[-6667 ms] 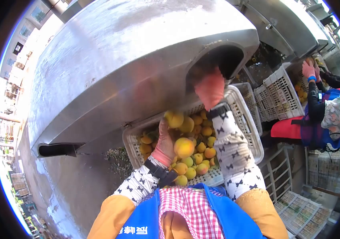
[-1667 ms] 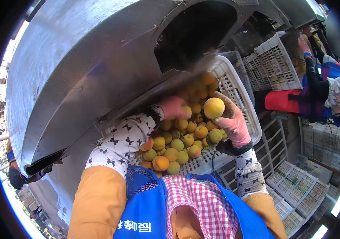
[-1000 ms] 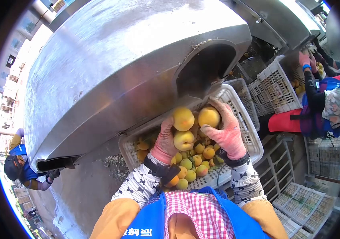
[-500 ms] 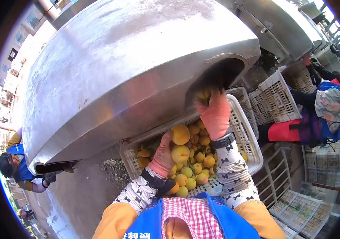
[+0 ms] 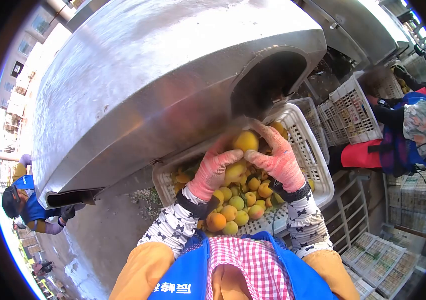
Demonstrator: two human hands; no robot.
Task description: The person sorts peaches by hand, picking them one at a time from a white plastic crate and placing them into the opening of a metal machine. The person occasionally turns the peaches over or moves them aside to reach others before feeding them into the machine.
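Observation:
Both my hands wear pink gloves and meet over a white plastic crate of yellow peaches. A yellow peach is gripped between them, with both thumbs against its near side. My left hand curls around its left side, and a second large peach shows just below, by the left palm. From the right, my right hand closes on the upper peach, fingers bent over it. Another peach peeks out behind the right fingers. My left fingertips are partly hidden.
A big metal housing stands in front, its dark opening just beyond the crate. More crates and a crouching person are at right. A metal rack stands beside my crate. Another person is at far left.
My right hand has come back from the housing's opening toward me and joined my left hand at a peach. My left hand has shifted slightly right and up. The person at right has moved an arm.

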